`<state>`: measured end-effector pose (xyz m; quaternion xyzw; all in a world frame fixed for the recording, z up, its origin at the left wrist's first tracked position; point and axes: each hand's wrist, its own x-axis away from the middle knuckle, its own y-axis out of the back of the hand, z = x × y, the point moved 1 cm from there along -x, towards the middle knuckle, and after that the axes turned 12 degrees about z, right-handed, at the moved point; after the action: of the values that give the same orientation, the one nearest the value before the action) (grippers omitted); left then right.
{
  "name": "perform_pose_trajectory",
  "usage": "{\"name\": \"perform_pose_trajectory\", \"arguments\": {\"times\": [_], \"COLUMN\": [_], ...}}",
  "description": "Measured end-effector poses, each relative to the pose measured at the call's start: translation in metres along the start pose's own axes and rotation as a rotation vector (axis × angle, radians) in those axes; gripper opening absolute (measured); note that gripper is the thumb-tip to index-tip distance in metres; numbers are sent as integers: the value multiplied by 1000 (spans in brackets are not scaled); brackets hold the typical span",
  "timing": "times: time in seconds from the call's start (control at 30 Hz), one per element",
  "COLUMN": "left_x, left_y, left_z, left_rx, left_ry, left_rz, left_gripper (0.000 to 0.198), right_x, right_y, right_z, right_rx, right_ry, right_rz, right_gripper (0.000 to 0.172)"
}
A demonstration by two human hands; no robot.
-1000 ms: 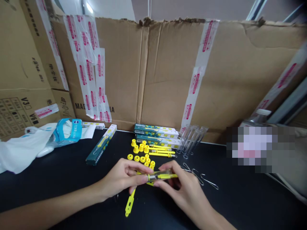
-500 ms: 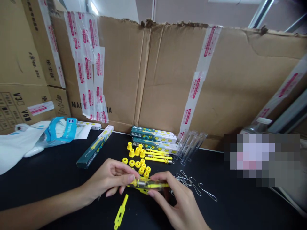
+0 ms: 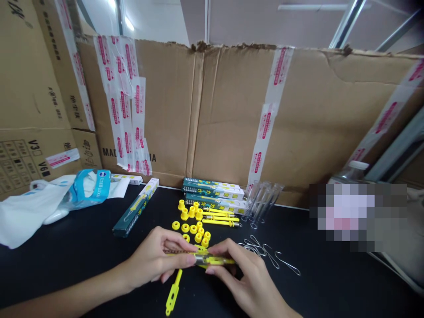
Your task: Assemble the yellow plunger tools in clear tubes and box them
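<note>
Both hands meet at the lower centre over the black table. My left hand [image 3: 159, 256] pinches the left part of a clear tube [image 3: 217, 260] with yellow and metal parts inside. My right hand [image 3: 245, 269] grips the tube's right part between thumb and fingers. A dark coil shows at my left fingers. Just below them lies a flat yellow piece [image 3: 173, 292]. Several yellow caps [image 3: 193, 229] stand behind the hands, beside yellow rods with metal ends [image 3: 220, 218]. Another yellow piece beneath the tube is partly hidden.
Wire hooks [image 3: 261, 251] lie right of my right hand. Clear tubes [image 3: 261, 201] stand at the back beside printed boxes [image 3: 215, 190]. Another box [image 3: 135, 207] lies on the left, near plastic bags [image 3: 89, 185]. A cardboard wall [image 3: 232, 110] rises behind; a bottle [image 3: 356, 170] is at right.
My left fingers have shifted right along the tube, closer to my right hand, and the dark coil now shows by them. The camera view has tilted slightly upward.
</note>
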<state>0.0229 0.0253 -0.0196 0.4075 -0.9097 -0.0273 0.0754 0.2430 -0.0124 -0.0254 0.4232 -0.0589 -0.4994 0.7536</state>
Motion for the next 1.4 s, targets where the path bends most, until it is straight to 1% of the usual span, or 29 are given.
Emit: {"name": "perform_pose_trajectory", "arguments": {"times": [0.27,0.4,0.43,0.47,0.57,0.6,0.63,0.67,0.77,0.83,0.9,1.0,1.1,1.2,1.3,1.4], "left_x": [4,5,5,5,4,4,4,3,3,3,2,2,1,1,1,1], "left_y": [-2,-1,-1,0,1,2,3,3,4,4,4,6,6,5,3,3], "left_z": [-7,-6,-6,-7,-11,-13,-15,-16,-19,-18,-17,-15,-14,-13,-13,-14], "left_rx": [1,15,27,39,66,78,92,106,135,132,120,111,103,90,94,93], "left_ry": [-7,-25,-34,-41,-42,-40,-37,-37,-35,-41,-49,-58,-52,-44,-44,-40], "left_rz": [-57,-57,-53,-56,-115,-146,-175,-201,-246,-259,-268,-281,-272,-227,-200,-211], "left_gripper": [45,45,45,45,45,44,44,43,46,47,46,44,44,45,46,44], "right_x": [-1,1,2,3,5,5,4,2,-10,-23,-38,-62,-85,-101,-105,-96], "right_y": [0,3,4,5,6,6,7,8,15,22,26,23,10,-1,-1,9], "right_z": [1,3,4,5,7,7,6,5,-2,-9,-17,-30,-43,-52,-53,-45], "right_rx": [12,5,6,12,20,18,14,16,91,176,216,229,239,229,184,103], "right_ry": [16,25,25,18,-23,-37,-51,-62,-86,-101,-107,-89,-58,-51,-46,-53], "right_rz": [-4,15,10,10,-11,-35,-72,-116,-219,-187,-155,-139,-131,-144,-170,-218], "right_gripper": [10,10,13,21,55,61,60,56,34,24,19,25,30,21,8,15]}}
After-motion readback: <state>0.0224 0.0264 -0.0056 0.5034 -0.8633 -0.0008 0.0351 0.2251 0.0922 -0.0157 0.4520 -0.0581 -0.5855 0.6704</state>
